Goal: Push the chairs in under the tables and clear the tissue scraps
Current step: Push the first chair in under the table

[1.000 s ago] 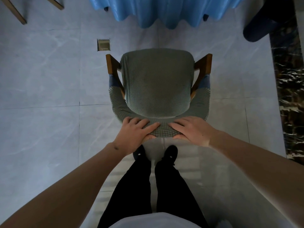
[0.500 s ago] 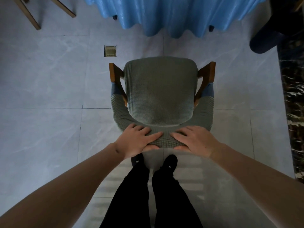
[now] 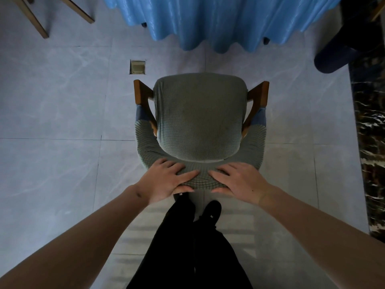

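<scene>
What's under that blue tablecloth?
Below the blue tablecloth hem only two dark table feet show on the floor. Everything else underneath is covered.

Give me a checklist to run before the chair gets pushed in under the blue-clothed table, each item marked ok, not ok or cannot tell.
1. Left hand on the chair backrest: ok, fingers over the top edge, thumb at the back.
2. Right hand on the backrest: ok, mirrored on the other side.
3. Chair squared to the table with the blue tablecloth: ok, seat front faces the cloth hem.
4. Floor between seat and cloth free of obstacles: ok; the floor socket lies off to the left of the path.
5. Room under the table for the armrests: cannot tell, the cloth hides it.
6. Tissue scraps nearby: cannot tell; none shows in this view.
</scene>
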